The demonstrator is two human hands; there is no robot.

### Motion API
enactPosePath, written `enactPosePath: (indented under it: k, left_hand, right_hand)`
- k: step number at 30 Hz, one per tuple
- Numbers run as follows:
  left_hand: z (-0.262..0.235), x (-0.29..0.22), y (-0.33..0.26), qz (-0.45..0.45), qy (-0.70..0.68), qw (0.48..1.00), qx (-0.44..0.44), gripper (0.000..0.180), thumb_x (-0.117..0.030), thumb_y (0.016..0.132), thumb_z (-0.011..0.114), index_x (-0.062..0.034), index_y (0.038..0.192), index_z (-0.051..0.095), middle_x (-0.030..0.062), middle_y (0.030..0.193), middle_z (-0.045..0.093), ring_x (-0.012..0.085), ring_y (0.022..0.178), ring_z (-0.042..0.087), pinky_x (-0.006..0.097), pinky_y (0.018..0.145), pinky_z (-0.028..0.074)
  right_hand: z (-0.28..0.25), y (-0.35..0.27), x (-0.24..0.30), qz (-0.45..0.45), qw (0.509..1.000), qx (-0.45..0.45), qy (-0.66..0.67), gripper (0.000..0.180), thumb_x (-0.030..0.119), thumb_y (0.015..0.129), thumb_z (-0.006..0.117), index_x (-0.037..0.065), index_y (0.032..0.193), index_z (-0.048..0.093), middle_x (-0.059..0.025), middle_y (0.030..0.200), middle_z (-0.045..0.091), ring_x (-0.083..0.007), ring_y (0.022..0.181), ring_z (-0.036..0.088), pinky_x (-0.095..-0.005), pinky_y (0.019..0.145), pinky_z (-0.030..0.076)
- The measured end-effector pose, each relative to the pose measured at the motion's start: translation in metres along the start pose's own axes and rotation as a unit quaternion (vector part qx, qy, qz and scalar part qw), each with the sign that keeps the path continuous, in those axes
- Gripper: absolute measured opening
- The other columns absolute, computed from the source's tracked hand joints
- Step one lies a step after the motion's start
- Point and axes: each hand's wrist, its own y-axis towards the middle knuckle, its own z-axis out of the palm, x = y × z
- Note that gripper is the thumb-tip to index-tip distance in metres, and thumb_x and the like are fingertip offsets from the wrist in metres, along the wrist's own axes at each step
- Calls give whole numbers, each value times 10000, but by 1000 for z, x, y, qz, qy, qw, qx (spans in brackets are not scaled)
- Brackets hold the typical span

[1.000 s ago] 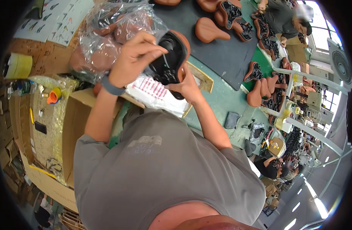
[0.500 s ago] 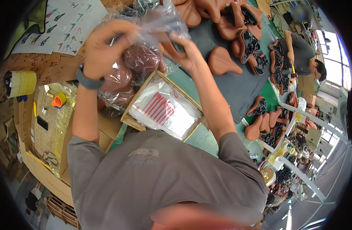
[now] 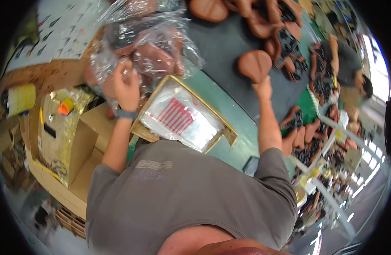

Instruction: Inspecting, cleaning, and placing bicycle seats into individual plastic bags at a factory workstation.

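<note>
My right hand (image 3: 263, 87) is closed on the narrow nose of a brown bicycle saddle (image 3: 255, 66), at the edge of the dark mat (image 3: 221, 51). The saddle's smooth top faces up. My left hand (image 3: 127, 87) is beside a heap of brown saddles in clear plastic bags (image 3: 155, 57). Its fingers are loosely curved and apart, with nothing visible between them. Between my arms stands a shallow wooden box (image 3: 235, 137) holding a stack of clear plastic bags with red stripes (image 3: 176, 117).
More brown saddles (image 3: 208, 9) lie at the far side and right. An open cardboard box (image 3: 91, 148) stands at left, near a yellow tape roll (image 3: 22, 97) and printed sheets (image 3: 61, 27). A co-worker (image 3: 347, 57) is at the far right. A phone-like dark object (image 3: 250, 165) lies by my right elbow.
My right hand has moved right from the plastic and taken hold of the saddle's nose. My left hand has come down toward me; the bagged saddle now lies on the heap.
</note>
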Motion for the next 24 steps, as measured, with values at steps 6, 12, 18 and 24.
enactPosePath:
  k: [6,12,18,24]
  left_hand:
    - [94,11,-167,158,94,868,461,179,-226,1040,772,-73,1129,797,146,1051,809,356,938,782,434,826,614]
    - [166,86,-321,182,231,734,612,259,-312,1019,773,-56,994,744,177,1020,778,427,1026,746,551,893,582]
    - [165,157,-371,149,251,778,557,257,-300,1027,731,-50,1030,792,191,1133,787,424,1063,741,535,940,589]
    - [132,138,-380,15,146,861,488,230,-166,1075,614,-31,1098,798,163,1126,818,353,956,783,450,856,620]
  right_hand:
    - [85,-208,-26,198,960,-110,163,946,250,777,901,-10,1540,406,-334,1401,675,-544,1210,709,-607,1043,590]
    - [159,-444,-122,255,863,59,431,832,275,822,914,-20,1491,517,-257,1312,736,-426,1076,752,-518,941,618]
    - [127,-655,-134,275,52,241,929,570,431,1058,768,-35,1371,666,-184,1080,743,-315,969,735,-426,771,634]
    - [150,-693,-142,428,442,141,776,420,155,1019,830,11,1373,656,-153,1196,770,-272,817,766,-408,658,656]
